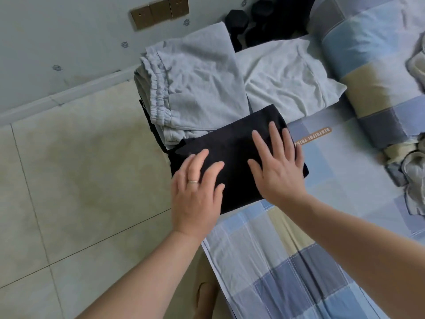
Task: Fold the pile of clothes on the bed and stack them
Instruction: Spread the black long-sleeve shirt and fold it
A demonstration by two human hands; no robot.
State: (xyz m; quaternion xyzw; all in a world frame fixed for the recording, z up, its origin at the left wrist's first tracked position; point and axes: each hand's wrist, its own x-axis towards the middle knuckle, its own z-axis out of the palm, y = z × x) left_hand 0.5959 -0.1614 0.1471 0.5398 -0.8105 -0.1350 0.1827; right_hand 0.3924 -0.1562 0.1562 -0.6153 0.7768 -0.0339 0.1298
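Observation:
A folded black garment [232, 143] lies at the bed's left edge. My left hand [197, 192] rests flat on its near left part, fingers straight, a ring on one finger. My right hand [279, 166] presses flat on its right part with fingers spread. Just behind it sit folded light grey shorts [197, 81] with an elastic waistband, stacked on other folded cloth. A folded white shirt [287, 79] lies to their right. Unfolded clothes [411, 176] are bunched at the right edge.
The bed carries a blue, beige and grey checked sheet [287, 261], with a rolled checked quilt [368, 72] at the back right. Black dumbbells [239, 21] sit beyond the bed's head. Beige tiled floor [80, 180] runs along the left.

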